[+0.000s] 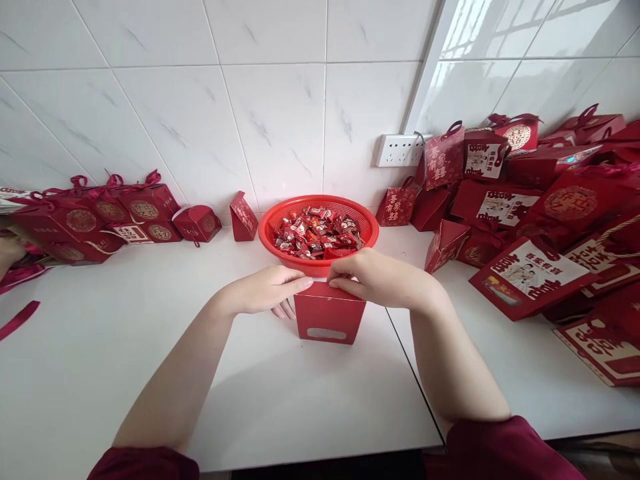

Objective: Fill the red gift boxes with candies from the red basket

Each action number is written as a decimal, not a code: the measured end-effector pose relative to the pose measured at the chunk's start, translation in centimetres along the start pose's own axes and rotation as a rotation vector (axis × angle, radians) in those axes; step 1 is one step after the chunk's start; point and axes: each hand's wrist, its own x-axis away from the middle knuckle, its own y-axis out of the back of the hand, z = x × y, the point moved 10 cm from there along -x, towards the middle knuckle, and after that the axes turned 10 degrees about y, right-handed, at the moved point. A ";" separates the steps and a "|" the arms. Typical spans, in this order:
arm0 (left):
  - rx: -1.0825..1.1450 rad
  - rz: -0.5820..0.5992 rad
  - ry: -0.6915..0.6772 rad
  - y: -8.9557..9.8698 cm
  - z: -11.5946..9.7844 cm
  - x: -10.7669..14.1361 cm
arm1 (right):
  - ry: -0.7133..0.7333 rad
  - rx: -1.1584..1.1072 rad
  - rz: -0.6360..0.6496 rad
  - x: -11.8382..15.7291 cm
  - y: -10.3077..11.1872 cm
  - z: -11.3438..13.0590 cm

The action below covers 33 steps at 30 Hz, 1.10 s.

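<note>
A red gift box (pixel 330 317) with an oval window low on its front stands upright on the white table. My left hand (pixel 267 291) is at its upper left corner, thumb along the top edge and the other fingers down by the left side. My right hand (pixel 367 277) is bent over the top, its thumb and fingers closed on the upper edge. Just behind the box sits a red plastic basket (pixel 373 248) of wrapped candies (pixel 315 230), partly covered by my right hand.
Filled red gift boxes with ribbons (pixel 83 220) line the wall on the left. A bigger pile of red boxes (pixel 533 267) takes up the right side. A power strip (pixel 399 151) is on the tiled wall. At the far left edge, a person's hand (pixel 10 253) shows near a ribbon.
</note>
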 end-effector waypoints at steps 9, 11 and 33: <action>-0.008 -0.032 -0.036 0.0 -0.4 0.3 | -0.081 0.034 -0.038 1.2 0.5 0.2; -0.043 0.018 -0.056 -0.8 -0.7 0.6 | -0.073 0.097 -0.033 1.1 0.4 1.1; -0.617 -0.162 -0.210 -3.3 -2.6 4.3 | 0.141 -0.029 0.109 1.6 -0.4 4.0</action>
